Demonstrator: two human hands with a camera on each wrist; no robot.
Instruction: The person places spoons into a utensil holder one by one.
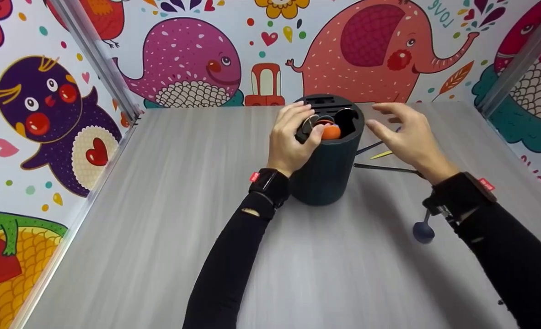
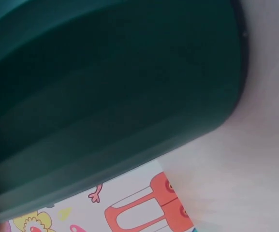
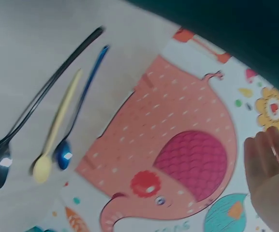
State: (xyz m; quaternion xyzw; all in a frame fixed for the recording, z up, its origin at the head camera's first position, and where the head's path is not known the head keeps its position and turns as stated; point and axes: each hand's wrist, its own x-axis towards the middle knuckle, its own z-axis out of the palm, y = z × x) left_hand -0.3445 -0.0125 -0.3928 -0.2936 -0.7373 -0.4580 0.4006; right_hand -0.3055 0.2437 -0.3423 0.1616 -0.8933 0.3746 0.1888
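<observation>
A dark green utensil holder (image 1: 323, 178) stands upright on the table, slots across the back of its top. An orange rounded piece (image 1: 331, 132) and other dark items show in its opening. My left hand (image 1: 291, 137) grips the holder's upper left rim, thumb beside the orange piece. To the right of the rim, my right hand (image 1: 407, 135) hovers with fingers apart, holding nothing. Beneath and behind it lie a black spoon (image 3: 47, 89), a yellow spoon (image 3: 57, 123) and a shiny blue spoon (image 3: 83, 104). The left wrist view is mostly filled by the holder's wall.
A dark blue spoon (image 1: 423, 232) lies on the grey table (image 1: 183, 205) below the right wrist. Printed cartoon panels (image 1: 197, 59) enclose the back and sides, with metal posts (image 1: 99, 59) at the corners.
</observation>
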